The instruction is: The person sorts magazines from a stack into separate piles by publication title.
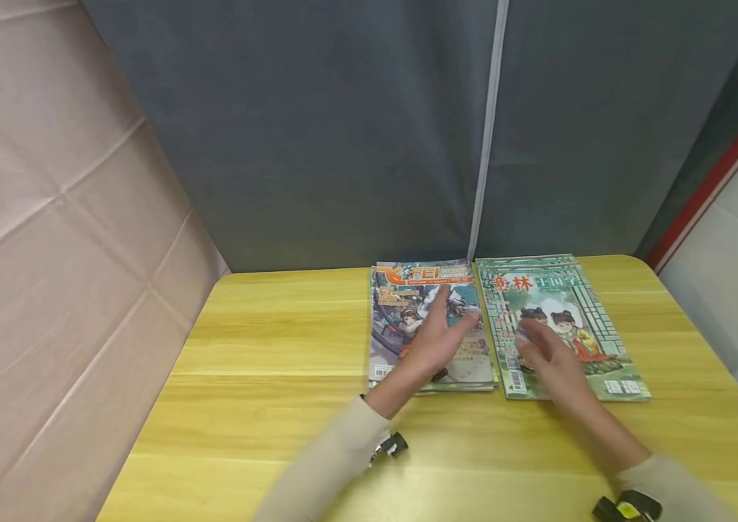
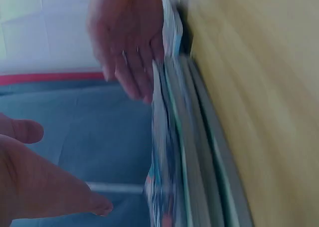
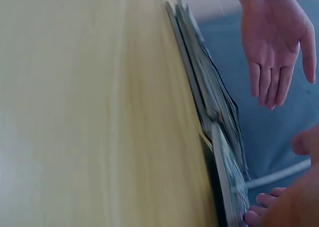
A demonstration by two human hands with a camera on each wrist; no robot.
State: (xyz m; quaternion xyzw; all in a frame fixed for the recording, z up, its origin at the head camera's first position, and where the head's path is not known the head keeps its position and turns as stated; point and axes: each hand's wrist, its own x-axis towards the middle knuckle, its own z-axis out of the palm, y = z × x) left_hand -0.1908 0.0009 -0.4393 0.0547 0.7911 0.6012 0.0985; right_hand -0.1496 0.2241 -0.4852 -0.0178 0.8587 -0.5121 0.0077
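Observation:
Two stacks of magazines lie side by side at the back of the table. My left hand (image 1: 436, 344) is above the left magazine stack (image 1: 388, 355), fingers extended and thumb spread to the right. In the right wrist view the same left hand (image 3: 275, 47) shows its palm, with nothing in it. My right hand (image 1: 554, 362) is over the left part of the right magazine stack (image 1: 578, 297), whose green cover shows two drawn children. Seen from the left wrist, the right hand (image 2: 130, 37) holds nothing, its fingers loosely extended. Whether its fingertips touch the cover, I cannot tell.
The yellow wood-grain table (image 1: 264, 341) extends left and in front of the stacks. A dark grey curtain (image 1: 317, 145) hangs behind it. Pale panels stand at the left (image 1: 82, 290) and right (image 1: 734, 275). Each sleeve carries a small black wrist device.

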